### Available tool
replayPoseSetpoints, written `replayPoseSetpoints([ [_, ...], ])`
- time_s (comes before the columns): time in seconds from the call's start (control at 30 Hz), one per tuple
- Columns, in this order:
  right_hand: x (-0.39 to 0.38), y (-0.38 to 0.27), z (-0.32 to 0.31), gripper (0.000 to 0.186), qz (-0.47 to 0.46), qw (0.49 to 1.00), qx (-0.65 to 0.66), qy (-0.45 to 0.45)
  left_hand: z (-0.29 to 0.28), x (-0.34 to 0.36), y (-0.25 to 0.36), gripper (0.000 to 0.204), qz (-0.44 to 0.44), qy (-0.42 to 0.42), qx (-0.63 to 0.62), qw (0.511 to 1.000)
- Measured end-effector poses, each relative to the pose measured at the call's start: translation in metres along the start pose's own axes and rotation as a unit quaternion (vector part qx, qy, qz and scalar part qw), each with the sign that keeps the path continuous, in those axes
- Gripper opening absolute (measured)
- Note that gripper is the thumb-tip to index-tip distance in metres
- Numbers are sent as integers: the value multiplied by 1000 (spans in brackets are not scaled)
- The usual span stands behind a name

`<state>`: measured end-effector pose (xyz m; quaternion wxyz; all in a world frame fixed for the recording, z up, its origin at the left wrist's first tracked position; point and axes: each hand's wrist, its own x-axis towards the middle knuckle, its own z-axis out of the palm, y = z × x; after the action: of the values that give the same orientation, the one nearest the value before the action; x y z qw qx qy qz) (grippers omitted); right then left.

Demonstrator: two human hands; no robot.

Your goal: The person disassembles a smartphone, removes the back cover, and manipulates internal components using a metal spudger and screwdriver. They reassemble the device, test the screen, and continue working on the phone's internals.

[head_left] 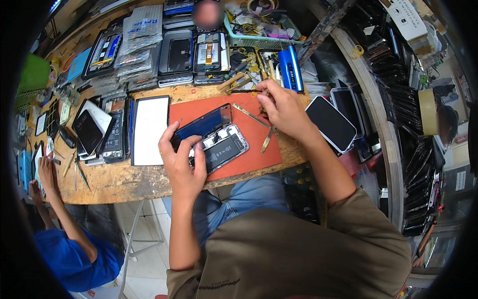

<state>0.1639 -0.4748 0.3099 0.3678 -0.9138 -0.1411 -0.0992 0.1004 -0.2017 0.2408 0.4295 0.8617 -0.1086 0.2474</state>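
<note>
Glossy black glass screen (206, 122) tilted open; flat black battery (222, 152) still seated in silver-edged phone body (231, 133). My left hand (184, 162) pinches phone's left end; right hand (281, 107) curled, can't tell what's pinched.

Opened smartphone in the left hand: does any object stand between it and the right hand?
Yes: a slim metal tool crosses the gap between the right hand and the opened smartphone, over the orange mat.

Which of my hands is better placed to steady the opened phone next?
Probably your left hand: it holds the opened phone by the tilted screen, while your right hand is apart from both.
</note>
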Motion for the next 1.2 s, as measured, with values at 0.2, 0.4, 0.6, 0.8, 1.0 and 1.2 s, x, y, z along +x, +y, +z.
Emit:
replayPoseSetpoints([
  [0.2,-4,21,3,46,-4,996,48,-75,0,-1,0,13,-7,-3,-2,1000],
  [0.4,1,26,1,50,-37,993,60,-94,-1,-1,-1,13,-2,-7,2,1000],
  [0.6,3,30,15,41,22,996,67,-46,-2,-2,-1,12,-5,-10,-1,1000],
  [0.8,3,38,47,27,73,975,182,101,-2,-1,-1,12,-3,-7,-5,1000],
  [1.0,27,48,54,31,93,974,13,206,-1,-1,-1,14,-12,-1,-31,999],
  [1.2,12,38,22,25,73,989,-82,97,-3,0,0,14,-2,5,-25,1000],
])
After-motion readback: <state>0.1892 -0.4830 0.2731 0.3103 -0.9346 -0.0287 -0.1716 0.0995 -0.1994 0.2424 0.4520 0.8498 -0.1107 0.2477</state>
